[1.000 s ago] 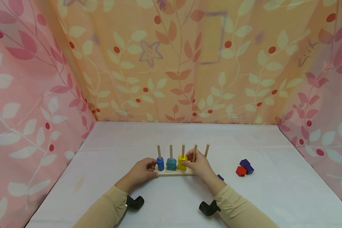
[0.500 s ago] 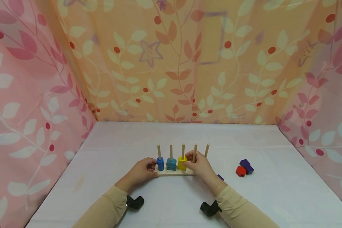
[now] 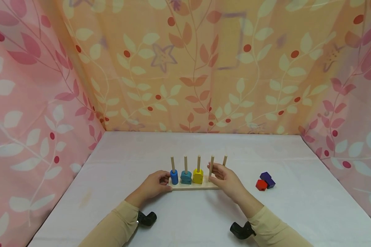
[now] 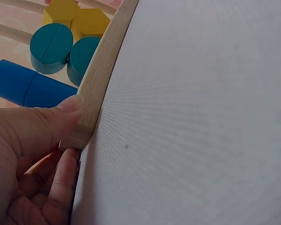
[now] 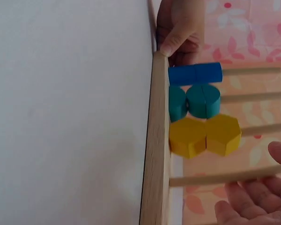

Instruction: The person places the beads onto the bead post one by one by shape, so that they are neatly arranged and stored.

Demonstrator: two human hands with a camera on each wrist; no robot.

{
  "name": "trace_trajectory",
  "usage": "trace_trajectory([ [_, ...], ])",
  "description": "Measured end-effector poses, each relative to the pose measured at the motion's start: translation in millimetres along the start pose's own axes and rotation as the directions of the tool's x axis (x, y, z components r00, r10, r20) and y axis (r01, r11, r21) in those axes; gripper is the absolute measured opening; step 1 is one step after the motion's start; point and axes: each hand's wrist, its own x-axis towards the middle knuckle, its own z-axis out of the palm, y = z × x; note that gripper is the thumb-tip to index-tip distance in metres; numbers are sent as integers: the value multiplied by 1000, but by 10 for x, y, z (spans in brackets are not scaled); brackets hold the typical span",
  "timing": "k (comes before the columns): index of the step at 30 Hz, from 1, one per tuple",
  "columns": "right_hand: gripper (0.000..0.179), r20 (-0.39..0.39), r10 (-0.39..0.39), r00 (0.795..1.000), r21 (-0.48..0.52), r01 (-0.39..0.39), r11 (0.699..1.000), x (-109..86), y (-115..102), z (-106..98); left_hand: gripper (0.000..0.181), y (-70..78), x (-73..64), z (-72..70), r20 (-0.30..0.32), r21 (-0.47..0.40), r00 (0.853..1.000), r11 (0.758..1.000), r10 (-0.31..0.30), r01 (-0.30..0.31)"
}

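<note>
A wooden peg board (image 3: 190, 187) with a row of upright pegs lies on the white table. My left hand (image 3: 152, 186) grips its left end, with the thumb (image 4: 68, 110) on the wood and fingers curled by the lower edge. Blue blocks (image 5: 195, 73) fill the lower part of the first peg, teal blocks (image 5: 203, 101) the second, yellow hexagonal blocks (image 5: 223, 134) the third. My right hand (image 3: 228, 179) is at the fourth peg (image 5: 210, 180), thumb and fingers spread apart with nothing between them. The fourth peg bears no blocks; the fifth is partly hidden behind this hand.
To the right on the table, a red hexagonal block (image 3: 261, 185) lies against purple blocks (image 3: 268, 179). Black wrist-camera mounts (image 3: 147, 219) stick out below both sleeves. Flowered curtains (image 3: 185, 68) enclose the table at the back and sides.
My right hand has let go of the yellow blocks and moved right to the fourth peg. A purple block by the right wrist is now hidden behind the forearm. The left hand stays put.
</note>
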Motion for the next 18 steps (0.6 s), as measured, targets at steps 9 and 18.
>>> trace_trajectory([
  [9,31,18,63,998,-49,-62,997,-185,37,-297,41,28,-15,-3,-10,15,1000,1000,10,-10],
  [18,20,-6,96,995,-155,-96,983,-284,263,-633,40,-4,4,6,-6,15,1000,1000,22,-22],
])
